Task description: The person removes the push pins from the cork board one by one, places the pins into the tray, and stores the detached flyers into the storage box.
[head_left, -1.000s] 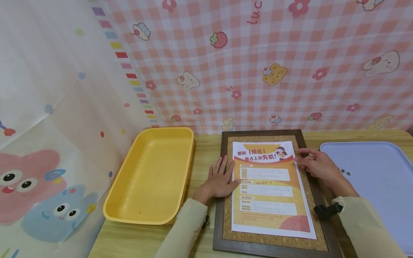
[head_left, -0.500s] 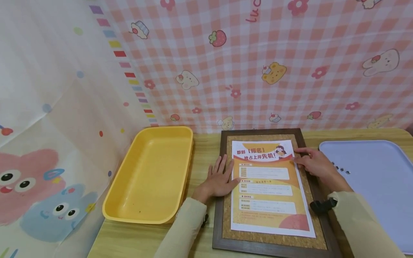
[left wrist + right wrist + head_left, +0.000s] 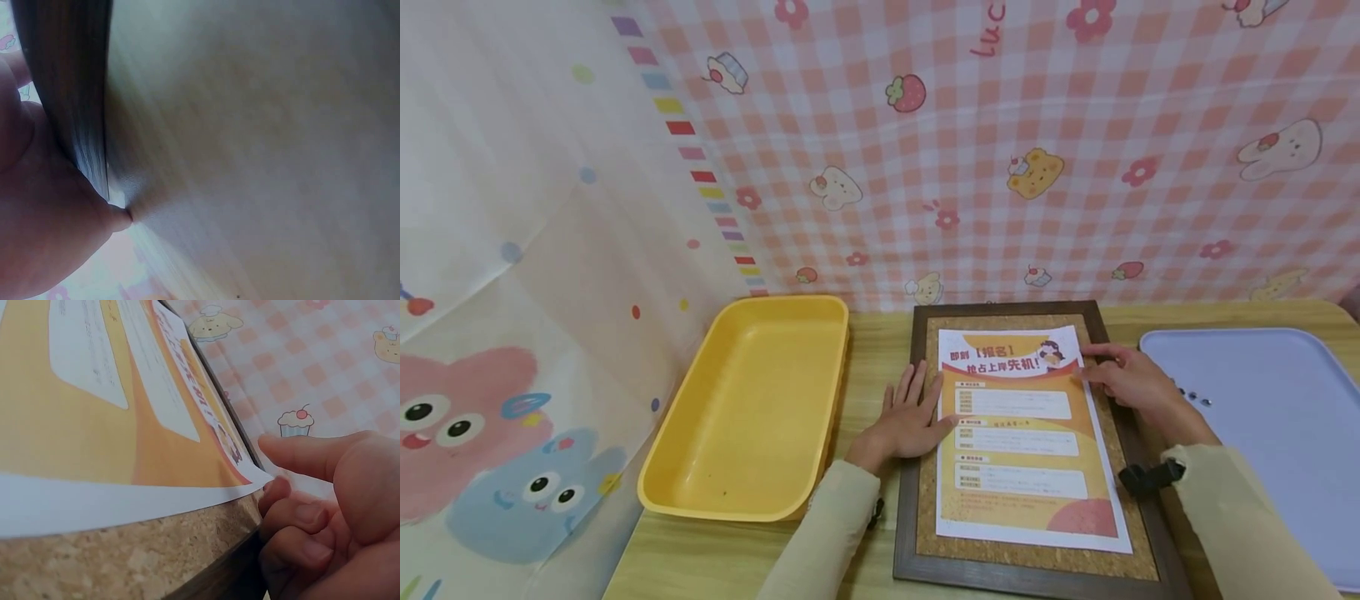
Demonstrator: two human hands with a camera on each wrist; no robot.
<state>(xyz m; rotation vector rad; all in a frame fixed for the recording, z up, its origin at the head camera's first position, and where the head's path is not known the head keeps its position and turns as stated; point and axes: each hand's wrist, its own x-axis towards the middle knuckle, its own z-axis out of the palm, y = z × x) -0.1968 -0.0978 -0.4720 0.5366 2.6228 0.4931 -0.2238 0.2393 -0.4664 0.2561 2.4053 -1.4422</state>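
Note:
A printed paper poster in orange, yellow and white lies on a cork board with a dark wooden frame. My left hand rests spread across the frame's left side, its thumb on the poster's left edge. The left wrist view shows this hand beside the frame. My right hand is at the poster's upper right edge. Seen from the right wrist, this hand has one finger straight and apart from the paper, several others curled, and a fingertip meeting the poster's corner.
On the left stands a yellow tray with a tiny dark speck in it. A pale blue tray is at the right, with several small shiny metal pieces near its left edge. Behind the wooden table hangs a checked pink cloth.
My right hand has shifted slightly left along the poster's edge, uncovering more of the small metal pieces. The left hand, board and poster stay in place; the view itself sways a little.

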